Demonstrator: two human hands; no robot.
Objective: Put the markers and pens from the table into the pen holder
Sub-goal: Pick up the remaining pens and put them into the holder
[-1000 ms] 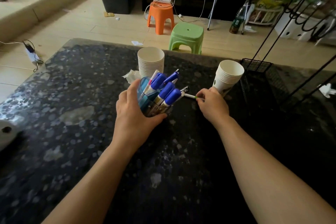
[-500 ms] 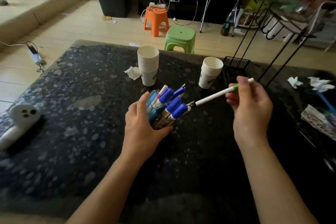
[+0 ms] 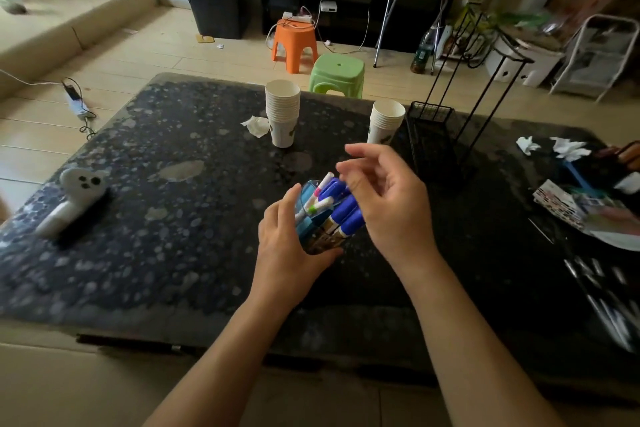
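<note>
A clear blue pen holder (image 3: pixel 313 236) stands on the dark speckled table (image 3: pixel 173 211), tilted a little to the right. My left hand (image 3: pixel 287 246) is wrapped around its left side. Several blue-capped markers (image 3: pixel 346 215) and white pens stick out of it, among them a white pen with a green band (image 3: pixel 320 207) and one with a pink band (image 3: pixel 317 191). My right hand (image 3: pixel 388 204) hovers just over the marker caps with fingers spread and nothing in it; it hides part of the markers.
Two stacks of paper cups (image 3: pixel 282 114) (image 3: pixel 386 123) stand behind the holder. A black wire rack (image 3: pixel 433 135) rises at the right. Crumpled tissues (image 3: pixel 258 125), papers (image 3: pixel 588 211) at the right edge and a white bear-shaped gadget (image 3: pixel 74 194) at the left lie on the table.
My right hand lifted the green-banded pen off the table, carried it to the holder and let it go inside. My left hand kept hold of the holder. The camera pulled back.
</note>
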